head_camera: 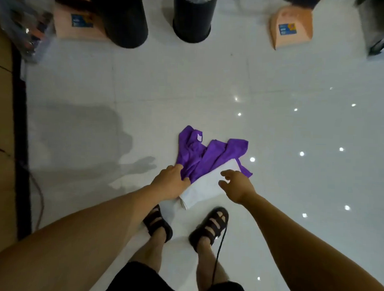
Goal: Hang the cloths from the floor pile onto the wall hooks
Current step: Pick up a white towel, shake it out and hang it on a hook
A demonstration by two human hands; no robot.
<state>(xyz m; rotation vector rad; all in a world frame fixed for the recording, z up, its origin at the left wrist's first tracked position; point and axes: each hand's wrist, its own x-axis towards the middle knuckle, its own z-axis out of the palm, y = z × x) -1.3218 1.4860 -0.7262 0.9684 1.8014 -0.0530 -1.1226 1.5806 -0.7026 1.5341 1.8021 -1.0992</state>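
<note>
Left grip (170, 181) pinches the purple cloth's (208, 154) near edge; right grip (237, 186), fingers apart and holding nothing, is over the white cloth (203, 187).
Just ahead of two black sandals (212, 224), both cloths lie piled on the glossy white floor (144, 100), purple overlapping the folded white. Farther off stand two black bins (192, 19), flanked by peach dustpans (292, 29).

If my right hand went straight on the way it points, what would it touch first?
Most likely the white cloth, lying below and ahead of the open right hand. Height is hard to judge; if the hand passes above it, the purple cloth comes next.
</note>
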